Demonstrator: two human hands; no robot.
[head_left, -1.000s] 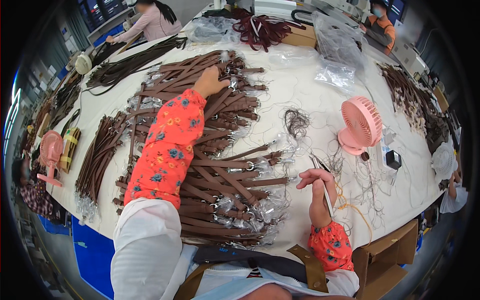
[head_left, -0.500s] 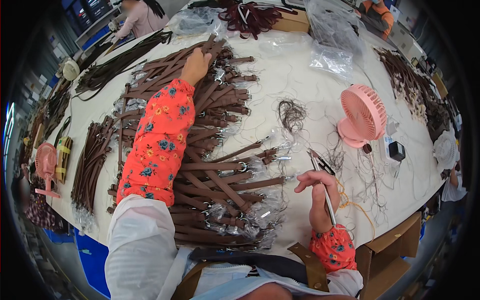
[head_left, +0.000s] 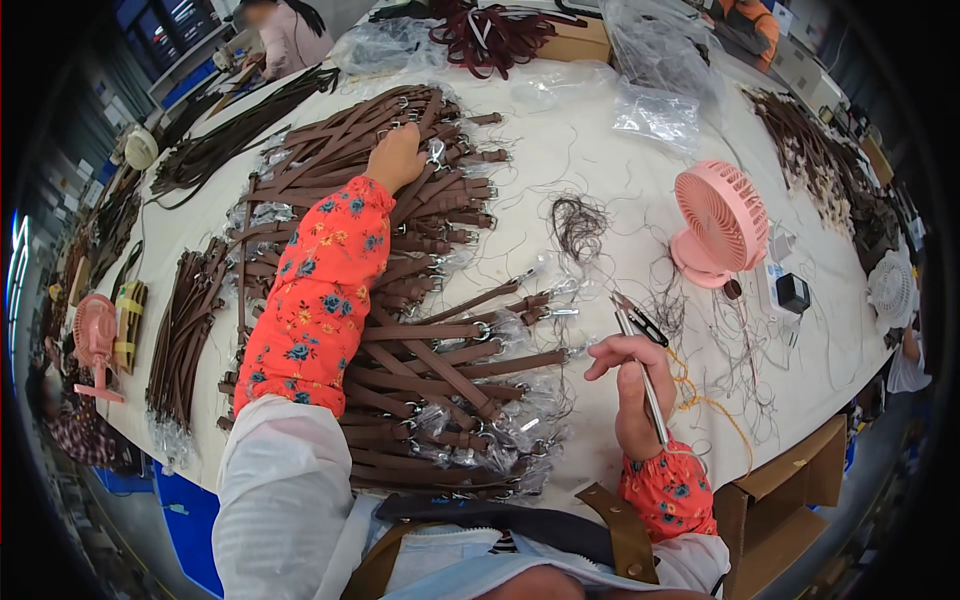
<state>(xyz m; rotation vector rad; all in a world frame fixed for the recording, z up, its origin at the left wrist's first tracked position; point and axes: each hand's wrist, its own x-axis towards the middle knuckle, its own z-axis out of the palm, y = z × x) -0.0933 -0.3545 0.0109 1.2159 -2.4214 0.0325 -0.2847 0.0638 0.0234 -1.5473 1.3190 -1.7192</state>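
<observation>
Standing at nine o'clock, a pink fan (head_left: 97, 335) marks the far left of a pale surface (head_left: 590, 450), with a small strap bundle (head_left: 187, 335) to its right. Next, brown straps (head_left: 420, 332) with metal buckles (head_left: 436, 152) lie heaped from eleven to seven o'clock. They look light, flat and bendy, probably smooth enough to slide; the band just behind a buckle seems the best hold. The left hand (head_left: 398, 157), at eleven o'clock, rests on the heap, fingers bent downward; whether it grips a strap cannot be told. Crossing straps and clear plastic wrapping (head_left: 525, 420) get in the way. A tangle of dark thread (head_left: 578, 228) lies at two o'clock. The right hand (head_left: 632, 385), at four o'clock, is loosely curled, holding a slim silver tool (head_left: 655, 405). Farther right, at two o'clock, stands a second pink fan (head_left: 720, 220).
</observation>
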